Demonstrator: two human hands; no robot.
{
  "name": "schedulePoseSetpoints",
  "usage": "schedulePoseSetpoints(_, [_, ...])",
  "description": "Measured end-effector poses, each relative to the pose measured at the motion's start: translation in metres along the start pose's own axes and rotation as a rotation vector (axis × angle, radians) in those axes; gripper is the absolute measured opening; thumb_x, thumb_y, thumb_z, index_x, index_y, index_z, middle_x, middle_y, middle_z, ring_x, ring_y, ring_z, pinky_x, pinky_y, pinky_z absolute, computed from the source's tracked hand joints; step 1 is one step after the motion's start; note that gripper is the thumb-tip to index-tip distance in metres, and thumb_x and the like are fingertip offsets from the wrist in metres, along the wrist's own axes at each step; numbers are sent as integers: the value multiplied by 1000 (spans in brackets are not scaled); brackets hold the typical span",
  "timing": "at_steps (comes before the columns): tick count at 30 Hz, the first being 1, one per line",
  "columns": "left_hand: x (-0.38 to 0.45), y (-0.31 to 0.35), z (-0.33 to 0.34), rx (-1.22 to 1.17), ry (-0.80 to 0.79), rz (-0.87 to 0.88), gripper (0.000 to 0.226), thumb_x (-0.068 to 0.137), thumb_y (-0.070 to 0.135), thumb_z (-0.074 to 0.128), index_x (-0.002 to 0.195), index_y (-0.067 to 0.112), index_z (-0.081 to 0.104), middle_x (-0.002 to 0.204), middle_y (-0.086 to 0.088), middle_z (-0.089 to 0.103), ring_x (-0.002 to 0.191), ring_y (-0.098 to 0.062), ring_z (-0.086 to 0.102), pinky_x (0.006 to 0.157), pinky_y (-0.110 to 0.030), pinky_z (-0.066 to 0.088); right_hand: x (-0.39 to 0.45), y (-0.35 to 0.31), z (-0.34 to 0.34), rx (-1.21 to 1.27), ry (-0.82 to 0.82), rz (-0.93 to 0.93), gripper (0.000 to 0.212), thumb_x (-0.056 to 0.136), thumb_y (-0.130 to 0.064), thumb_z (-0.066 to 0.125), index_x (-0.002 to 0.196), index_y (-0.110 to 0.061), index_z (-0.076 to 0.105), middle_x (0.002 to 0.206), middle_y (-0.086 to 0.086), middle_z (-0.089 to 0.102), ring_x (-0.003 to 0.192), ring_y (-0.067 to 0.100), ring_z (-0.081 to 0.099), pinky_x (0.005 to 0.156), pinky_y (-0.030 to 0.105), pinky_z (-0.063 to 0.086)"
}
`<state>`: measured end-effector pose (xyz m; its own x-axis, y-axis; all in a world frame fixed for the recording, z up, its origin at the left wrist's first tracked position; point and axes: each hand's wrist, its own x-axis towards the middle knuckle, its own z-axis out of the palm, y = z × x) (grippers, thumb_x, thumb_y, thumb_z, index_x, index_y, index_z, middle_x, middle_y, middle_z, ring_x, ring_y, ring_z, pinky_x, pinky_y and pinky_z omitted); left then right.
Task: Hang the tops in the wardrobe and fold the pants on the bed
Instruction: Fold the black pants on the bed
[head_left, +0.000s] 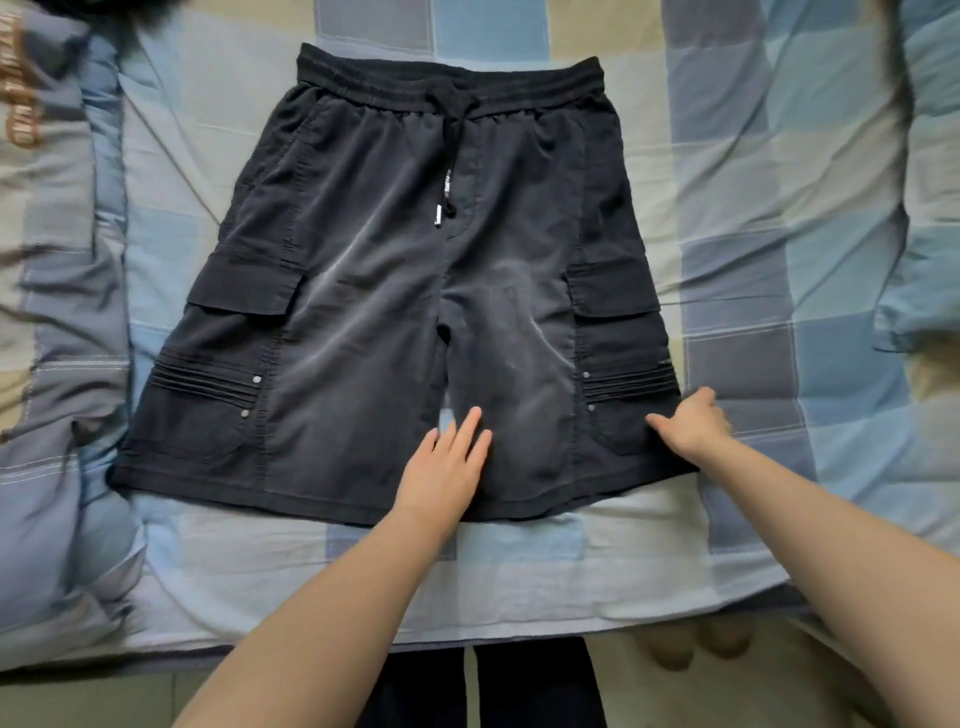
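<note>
Left hand (441, 467) flat on shorts (374, 270) hem, right hand (691, 423) pinching outer edge, bed (519, 582)

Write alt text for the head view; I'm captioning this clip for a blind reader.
Dark cargo shorts lie spread flat, unfolded, on a blue checked bedspread, waistband away from the person. The left hand rests flat, fingers straight, near the inner leg hems, while the right hand touches the shorts' right edge near the hem.
</note>
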<state>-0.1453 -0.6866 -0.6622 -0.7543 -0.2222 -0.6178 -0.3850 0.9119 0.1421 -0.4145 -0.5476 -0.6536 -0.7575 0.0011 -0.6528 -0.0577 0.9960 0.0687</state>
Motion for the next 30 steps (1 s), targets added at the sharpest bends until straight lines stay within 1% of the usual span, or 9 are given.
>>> schedulePoseSetpoints(3, [-3, 10, 0, -243, 49, -135, 52, 100, 24, 43, 149, 12, 29, 165, 1, 5, 119, -18, 54, 92, -27, 44, 14, 13, -1, 30, -94, -141, 49, 90, -28, 64, 124, 3, 45, 127, 24, 54, 118, 41, 51, 92, 39, 41])
schedulePoseSetpoints(6, [-17, 18, 2, -296, -55, -280, 43, 100, 30, 42, 141, 19, 40, 163, 13, 10, 102, -24, 64, 74, -32, 46, 17, 39, -3, 149, -149, -193, 15, 93, -17, 58, 97, -4, 63, 101, 17, 67, 102, 36, 59, 74, 31, 39])
schedulePoseSetpoints(9, [-21, 28, -13, -284, -166, -340, 41, 94, 22, 44, 135, 20, 47, 161, 10, 18, 115, -24, 53, 77, -32, 43, 12, 53, -7, 121, -102, -176, 22, 92, -14, 59, 109, 0, 60, 113, 21, 64, 111, 38, 55, 84, 35, 41])
schedulePoseSetpoints(12, [-8, 52, -37, -271, 11, -339, 35, 93, 30, 46, 125, 21, 59, 138, 4, 45, 118, -22, 45, 87, -32, 40, -13, 52, -11, 245, -57, -247, 37, 91, -8, 58, 125, 0, 48, 123, 20, 59, 117, 37, 51, 89, 35, 39])
schedulePoseSetpoints(16, [28, 93, -86, -1254, 24, -387, 42, 93, 45, 58, 127, 21, 63, 126, 6, 63, 113, -12, 60, 99, -30, 46, -60, 48, -20, 307, -20, -628, 40, 85, 0, 62, 123, 1, 53, 102, 14, 62, 92, 30, 57, 76, 26, 36])
schedulePoseSetpoints(19, [51, 116, -112, -1763, -89, -492, 44, 86, 50, 66, 121, 24, 63, 116, 6, 69, 96, -8, 68, 83, -28, 53, -85, 46, -29, 320, -91, -799, 34, 80, 1, 69, 113, -1, 61, 83, 5, 55, 74, 21, 52, 68, 27, 43])
schedulePoseSetpoints(23, [66, 117, -111, -1482, 8, -614, 14, 79, 20, 66, 89, 11, 70, 76, 2, 66, 75, -20, 59, 71, -27, 50, -93, 36, -48, 396, -386, -850, 32, 82, 3, 66, 99, -23, 67, 84, -9, 63, 79, 8, 62, 74, 18, 54])
schedulePoseSetpoints(25, [65, 112, -109, -1282, 58, -590, 11, 78, 8, 56, 68, 11, 58, 62, 0, 52, 67, -23, 44, 58, -30, 37, -79, 22, -59, 420, -364, -810, 34, 84, 2, 63, 86, -31, 68, 77, -10, 69, 75, 5, 66, 72, 18, 54])
schedulePoseSetpoints(30, [52, 98, -107, -1209, 23, -467, 31, 88, 10, 53, 60, 17, 44, 61, 2, 50, 68, -23, 46, 58, -31, 37, 3, -55, -81, 642, -227, -530, 12, 95, -7, 50, 99, -5, 61, 78, 3, 63, 72, 17, 60, 70, 29, 53])
